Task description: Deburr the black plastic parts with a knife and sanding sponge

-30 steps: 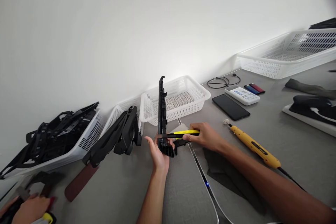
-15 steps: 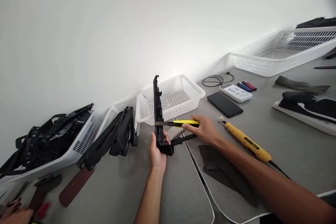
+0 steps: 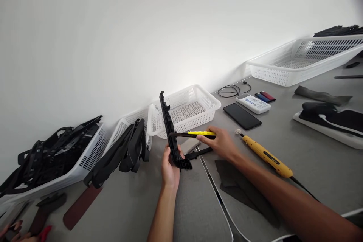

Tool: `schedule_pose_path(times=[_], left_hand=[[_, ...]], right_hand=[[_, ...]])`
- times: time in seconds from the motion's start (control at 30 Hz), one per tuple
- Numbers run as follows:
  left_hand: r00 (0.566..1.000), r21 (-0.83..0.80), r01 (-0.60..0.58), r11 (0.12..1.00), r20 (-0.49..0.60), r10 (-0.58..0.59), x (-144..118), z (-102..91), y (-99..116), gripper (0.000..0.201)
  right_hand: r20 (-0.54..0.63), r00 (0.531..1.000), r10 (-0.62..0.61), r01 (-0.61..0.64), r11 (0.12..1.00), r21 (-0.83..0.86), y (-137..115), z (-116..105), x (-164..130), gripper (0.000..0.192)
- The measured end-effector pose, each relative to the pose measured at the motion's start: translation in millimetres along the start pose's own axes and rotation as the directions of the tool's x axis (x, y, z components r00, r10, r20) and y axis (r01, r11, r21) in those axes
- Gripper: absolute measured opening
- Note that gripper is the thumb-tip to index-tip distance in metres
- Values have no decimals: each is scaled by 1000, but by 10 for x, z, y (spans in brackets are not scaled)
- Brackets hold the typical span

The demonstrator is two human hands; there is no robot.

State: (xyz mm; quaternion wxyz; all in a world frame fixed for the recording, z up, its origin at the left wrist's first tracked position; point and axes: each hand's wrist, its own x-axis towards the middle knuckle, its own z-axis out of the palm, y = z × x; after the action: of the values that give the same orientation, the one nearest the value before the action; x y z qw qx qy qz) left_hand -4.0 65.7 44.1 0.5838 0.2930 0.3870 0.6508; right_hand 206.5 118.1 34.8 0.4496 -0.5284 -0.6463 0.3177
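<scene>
My left hand [image 3: 171,166] grips the lower part of a long, narrow black plastic trim piece [image 3: 167,121], held up and leaning left at its top. Clips and ribs show along its length. In my right hand [image 3: 221,141] is a yellow-and-black utility knife [image 3: 198,134], its dark blade pointing left. The blade's tip meets the trim piece around its middle; whether it presses in I cannot tell. Under my hands on the table are a pale flat block [image 3: 189,146] and a dark narrow strip [image 3: 200,154].
A white basket [image 3: 195,120] stands behind my hands. Black plastic parts [image 3: 51,155] fill a basket at left, with larger trims [image 3: 133,145] beside it. At right are a yellow rotary tool [image 3: 266,155], a phone [image 3: 242,116] and dark cloth [image 3: 241,185]. Another person's hand [image 3: 14,232] shows lower left.
The trim piece has tilted, its top moving left and its foot right. My right hand holds the knife almost in the same place. The whole view has shifted slightly.
</scene>
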Motion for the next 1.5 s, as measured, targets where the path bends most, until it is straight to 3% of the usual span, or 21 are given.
schedule_pose_path(times=[0.2,0.43,0.63,1.07,1.13,1.37,1.5], left_hand=[[1000,-18,6,1000,15,-6,-10,9,8,25],[993,-21,-8,1000,115,11,-25,13,43,36],[984,53,61,997,164,-69,-23,-3,15,29],[962,206,50,977,251,-102,-12,-73,-17,32],[958,209,57,976,262,-112,-21,-58,-15,35],[957,195,100,976,249,-148,-12,-21,-14,35],[960,198,110,974,234,-156,-19,-32,-4,35]], right_hand=[[-31,1000,-3,3,1000,0,21,-93,37,52],[87,994,-71,63,994,87,-32,-27,5,46],[187,979,-76,61,994,88,-79,-46,-18,43],[6,998,67,-67,994,91,-28,-166,94,59],[18,998,55,-56,994,94,-25,-182,98,58],[219,975,-26,-1,993,122,-28,-163,89,54],[133,991,-9,1,998,60,-15,-156,90,54]])
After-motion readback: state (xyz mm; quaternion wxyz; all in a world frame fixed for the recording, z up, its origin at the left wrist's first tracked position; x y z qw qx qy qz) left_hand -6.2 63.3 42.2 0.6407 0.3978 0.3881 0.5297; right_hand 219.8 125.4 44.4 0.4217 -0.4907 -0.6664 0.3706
